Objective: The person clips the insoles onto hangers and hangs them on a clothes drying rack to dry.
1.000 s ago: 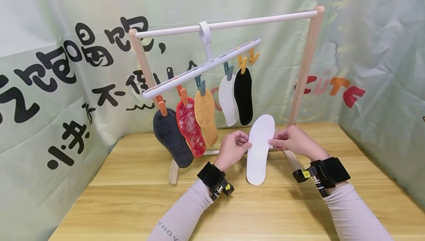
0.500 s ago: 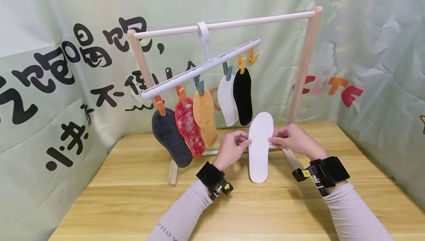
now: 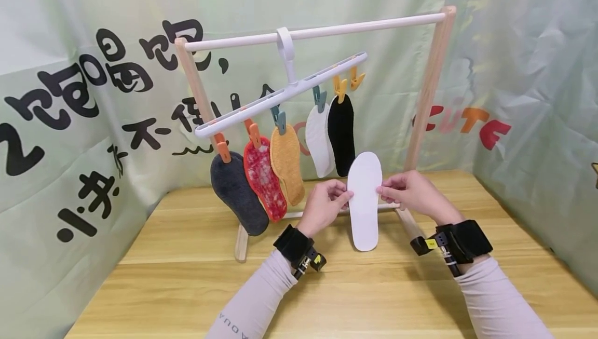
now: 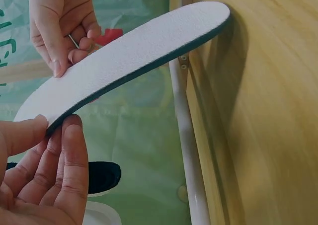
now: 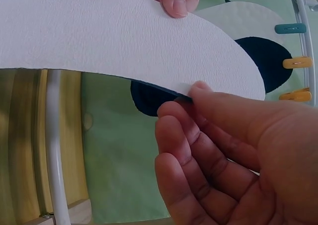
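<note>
A white insole (image 3: 365,204) with a dark edge, seen along its side in the left wrist view, is held upright above the wooden table. My left hand (image 3: 324,206) pinches its left edge between thumb and fingers. On the opposite edge my right hand (image 3: 416,196) pinches it the same way, thumb on the white face, as the right wrist view shows. Behind it hangs a black insole (image 3: 342,134) from a yellow clip (image 3: 340,89). To the right of that, another yellow clip (image 3: 356,78) hangs with nothing in it.
A white clip hanger (image 3: 289,90) hooks over the rack's white rail (image 3: 355,28). Dark grey (image 3: 238,193), red (image 3: 265,175), tan (image 3: 287,162) and white insoles (image 3: 318,141) hang from its clips. The rack's wooden post (image 3: 430,90) rises right of my hands. Printed curtains surround the table (image 3: 374,297).
Both hands have raised the white insole slightly, and its lower end has swung a little to the right before settling nearly upright. The hanging insoles stay on their clips.
</note>
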`<state>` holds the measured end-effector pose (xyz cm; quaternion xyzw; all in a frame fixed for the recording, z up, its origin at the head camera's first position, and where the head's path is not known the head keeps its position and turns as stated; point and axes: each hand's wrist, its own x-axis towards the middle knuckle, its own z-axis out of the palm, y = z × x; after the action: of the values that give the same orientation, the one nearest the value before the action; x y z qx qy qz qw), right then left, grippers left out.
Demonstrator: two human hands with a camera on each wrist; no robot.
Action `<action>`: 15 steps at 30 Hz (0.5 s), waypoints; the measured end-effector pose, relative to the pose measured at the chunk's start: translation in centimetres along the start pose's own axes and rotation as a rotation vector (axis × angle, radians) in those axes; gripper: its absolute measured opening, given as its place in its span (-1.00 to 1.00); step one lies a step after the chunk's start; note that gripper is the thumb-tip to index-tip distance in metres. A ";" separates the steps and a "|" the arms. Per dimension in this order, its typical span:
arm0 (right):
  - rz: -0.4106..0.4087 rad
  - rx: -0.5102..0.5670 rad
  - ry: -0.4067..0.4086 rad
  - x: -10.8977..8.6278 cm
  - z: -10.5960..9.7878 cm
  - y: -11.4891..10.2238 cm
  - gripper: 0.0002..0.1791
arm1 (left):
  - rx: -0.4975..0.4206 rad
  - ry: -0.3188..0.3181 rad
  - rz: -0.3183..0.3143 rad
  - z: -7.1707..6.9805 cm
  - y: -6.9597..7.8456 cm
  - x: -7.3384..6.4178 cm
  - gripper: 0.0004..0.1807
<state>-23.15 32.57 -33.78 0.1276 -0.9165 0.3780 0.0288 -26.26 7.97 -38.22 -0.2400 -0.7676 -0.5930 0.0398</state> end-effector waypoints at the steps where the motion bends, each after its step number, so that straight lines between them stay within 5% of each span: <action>1: 0.007 0.009 0.007 0.0 -0.1 0.0 -0.68 | 0.012 0.002 0.009 -0.1 0.1 0.1 -0.87; 15: -0.061 -0.046 0.139 2.1 -3.2 -2.8 -0.42 | 0.106 0.053 0.095 -1.1 1.7 1.6 -0.86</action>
<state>-24.63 32.41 -29.24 0.1285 -0.9164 0.3637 0.1066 -27.26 7.76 -35.84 -0.2580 -0.7843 -0.5552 0.1007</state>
